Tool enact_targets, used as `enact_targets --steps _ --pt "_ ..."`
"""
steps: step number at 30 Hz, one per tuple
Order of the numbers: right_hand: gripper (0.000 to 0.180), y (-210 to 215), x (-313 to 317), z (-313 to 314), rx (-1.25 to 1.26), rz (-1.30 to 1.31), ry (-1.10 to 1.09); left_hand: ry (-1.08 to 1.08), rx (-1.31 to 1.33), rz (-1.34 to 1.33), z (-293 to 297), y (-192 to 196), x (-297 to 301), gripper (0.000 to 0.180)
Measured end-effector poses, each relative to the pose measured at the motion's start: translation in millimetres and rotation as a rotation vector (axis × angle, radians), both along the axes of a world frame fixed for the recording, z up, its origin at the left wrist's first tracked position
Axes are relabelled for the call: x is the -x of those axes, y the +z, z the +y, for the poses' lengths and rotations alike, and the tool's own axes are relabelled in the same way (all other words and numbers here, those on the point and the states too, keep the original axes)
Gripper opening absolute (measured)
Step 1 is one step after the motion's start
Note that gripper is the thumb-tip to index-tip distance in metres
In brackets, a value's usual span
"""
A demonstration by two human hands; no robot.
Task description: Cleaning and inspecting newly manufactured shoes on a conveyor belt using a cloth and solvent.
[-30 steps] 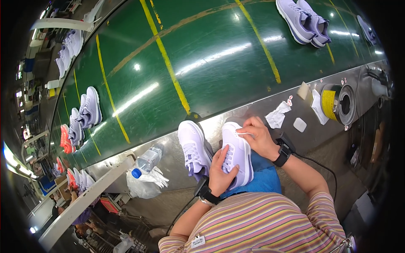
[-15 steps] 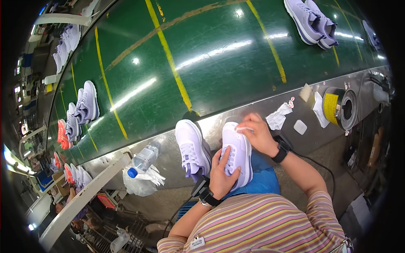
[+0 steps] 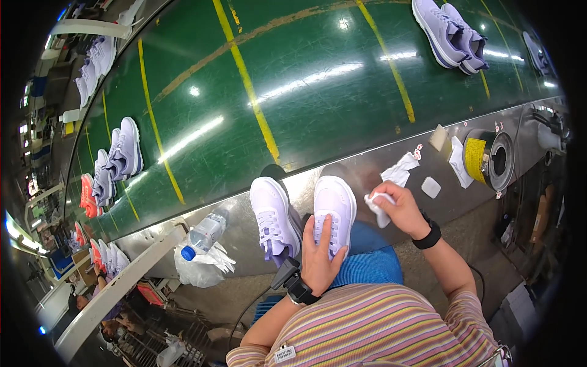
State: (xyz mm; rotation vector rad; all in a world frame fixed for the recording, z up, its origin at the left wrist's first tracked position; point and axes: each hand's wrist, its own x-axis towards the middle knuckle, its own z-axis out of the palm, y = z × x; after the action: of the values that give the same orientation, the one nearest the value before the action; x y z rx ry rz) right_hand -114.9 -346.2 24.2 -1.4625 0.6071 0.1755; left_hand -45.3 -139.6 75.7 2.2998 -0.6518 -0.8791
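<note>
Noted nearest, a multicoloured striped ribbed shirt, then blue textured fabric at the lap. Found just beyond, at near centre along the near edge of a dull grey steel ledge, a pale lilac sneaker with rounded toe and thick white sole, toe pointing far; support under the heel not visible. Held by the left hand, with fingers laid along the laces and thumb closed against the right flank, presumably for steadiness. Pinched narrowly in the right hand, to the right and clear of the upper, a crumpled soft white cloth, apparently bunched for control. Set just left, a matching lilac sneaker with purple collar, likely aligned to stay paired. Placed farther left, a clear plastic bottle with blue cap. Listed to the right, a flat white rounded-square pad and a cylindrical metal tin with yellow label, probably within reach by design. Recorded farthest, on a smooth, glossy green belt with yellow lines, lilac sneakers at far right and coral-red shoes at far left.
</note>
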Motion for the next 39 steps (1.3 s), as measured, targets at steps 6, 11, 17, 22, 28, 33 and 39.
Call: enact_targets --steps 6,11,17,22,28,33,39 --pt "0.015 -10.5 -0.1 -0.9 -0.105 0.070 -0.264 -0.091 -0.063 -0.095 5.3 -14.9 7.3 0.075" --pt "0.014 -14.6 -0.4 0.7 -0.048 0.054 -0.339 -0.111 -0.066 -0.118 3.3 -17.2 11.1 0.077" --pt "0.014 -16.7 -3.0 5.6 0.062 0.015 -0.282 -0.099 -0.087 -0.119 -0.2 -19.2 14.4 0.077" --pt "0.014 -9.2 -8.1 -3.4 0.271 -0.003 -0.277 -0.092 -0.064 -0.106 -2.6 -18.8 15.4 0.075" --pt "0.014 -6.8 -45.5 10.2 0.394 -0.161 -0.122 -0.085 -0.055 -0.104 -2.0 -19.9 16.5 0.074" --pt "0.013 -30.5 -84.6 23.3 0.347 -0.323 0.170 -0.102 -0.060 -0.154 -1.9 -26.2 20.8 0.074" --pt "0.016 -31.6 -75.9 24.9 0.363 -0.295 0.170 -0.114 -0.060 -0.153 -1.7 -29.9 23.4 0.075"
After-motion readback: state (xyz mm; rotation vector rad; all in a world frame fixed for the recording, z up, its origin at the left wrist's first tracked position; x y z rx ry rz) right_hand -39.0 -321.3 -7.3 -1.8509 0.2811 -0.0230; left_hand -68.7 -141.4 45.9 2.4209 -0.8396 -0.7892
